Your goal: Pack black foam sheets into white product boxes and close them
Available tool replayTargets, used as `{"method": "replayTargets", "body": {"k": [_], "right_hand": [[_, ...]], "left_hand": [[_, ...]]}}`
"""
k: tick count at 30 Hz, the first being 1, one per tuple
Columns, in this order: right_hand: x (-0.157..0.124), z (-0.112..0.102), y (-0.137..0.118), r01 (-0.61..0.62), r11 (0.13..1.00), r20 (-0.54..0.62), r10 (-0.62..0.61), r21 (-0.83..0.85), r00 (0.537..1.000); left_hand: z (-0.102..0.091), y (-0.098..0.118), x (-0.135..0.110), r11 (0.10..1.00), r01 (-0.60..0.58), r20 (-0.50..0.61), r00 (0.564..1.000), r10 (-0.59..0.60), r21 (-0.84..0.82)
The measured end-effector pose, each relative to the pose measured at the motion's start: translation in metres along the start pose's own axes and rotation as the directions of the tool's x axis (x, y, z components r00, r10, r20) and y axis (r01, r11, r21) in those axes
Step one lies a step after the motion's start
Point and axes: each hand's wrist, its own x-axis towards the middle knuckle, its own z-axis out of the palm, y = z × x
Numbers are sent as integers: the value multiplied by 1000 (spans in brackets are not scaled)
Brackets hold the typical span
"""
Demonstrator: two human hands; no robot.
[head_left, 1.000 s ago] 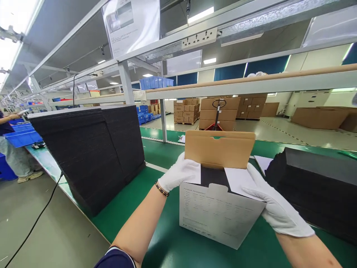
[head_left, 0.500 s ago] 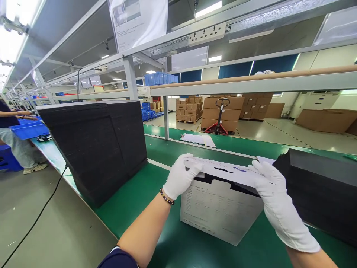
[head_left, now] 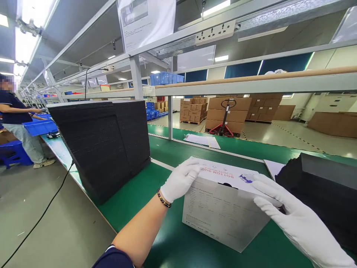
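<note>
White-gloved left hand (head_left: 180, 179) presses flat-fingered on the closed white printed cardboard box (head_left: 223, 208) at its 10 o'clock edge; right hand (head_left: 292, 219), open, rests at 3 (black stacks (head_left: 103, 145) flank green bench (head_left: 134, 201)).

White gloves on left hand (head_left: 180, 180) and right hand (head_left: 298, 219), dark beaded bracelet (head_left: 163, 199), navy sleeve (head_left: 113, 258).

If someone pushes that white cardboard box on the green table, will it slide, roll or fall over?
The white printed cardboard box would probably slide rather than roll: it has flat sides and sits flat on the smooth green table mat. It seems unlikely to tip, being wider than it is tall. With the left hand and right hand in white gloves, grip may be slightly slippery.
</note>
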Motion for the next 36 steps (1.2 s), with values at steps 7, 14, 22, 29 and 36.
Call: {"method": "replayTargets", "body": {"k": [7, 14, 22, 29, 36], "right_hand": [[-15, -1, 20, 303, 925, 59, -297, -229, 953], [-14, 50, -16, 484, 600, 42, -600, -637, 799], [0, 48, -25, 627, 423, 86, -782, -654, 617], [1, 57, -31, 493, 398, 66, -723, -774, 688], [-4, 46, -22, 706, 482, 124, -775, -518, 620]], "left_hand": [[18, -9, -9, 953, 219, -53, 971, -235, -207], [-4, -2, 5, 990, 116, 95, 988, -123, 77], [-11, 29, 66, 681, -255, 559, 783, -271, 687], [12, 26, 78, 670, -224, 578, 730, -366, 708], [9, 21, 76, 710, -209, 586, 736, -339, 672]]}}
